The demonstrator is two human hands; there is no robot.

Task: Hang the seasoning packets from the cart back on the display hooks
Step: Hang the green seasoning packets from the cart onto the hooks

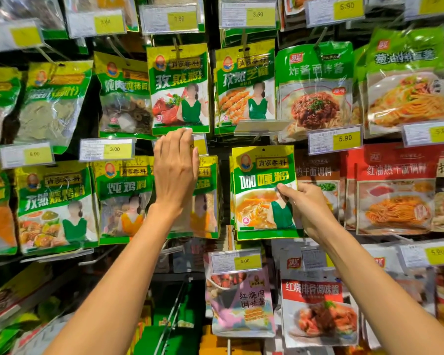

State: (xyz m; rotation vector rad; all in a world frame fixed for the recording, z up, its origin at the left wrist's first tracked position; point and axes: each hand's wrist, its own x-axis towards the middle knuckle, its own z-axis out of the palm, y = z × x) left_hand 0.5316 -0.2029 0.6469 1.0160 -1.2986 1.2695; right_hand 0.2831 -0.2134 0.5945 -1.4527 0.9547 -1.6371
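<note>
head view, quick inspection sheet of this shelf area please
surface: display wall of hooks, hung with rows of packets
job's things: yellow-green packet held upright in front of the wall; cart not clearly seen
clutter: yellow price tags between the rows
grippers: right hand pinches the yellow-green packet's right edge; left hand open, fingertips at the lower edge of an upper packet
cables: nothing seen
surroundings: red packets hang to the right; more rows below
</note>
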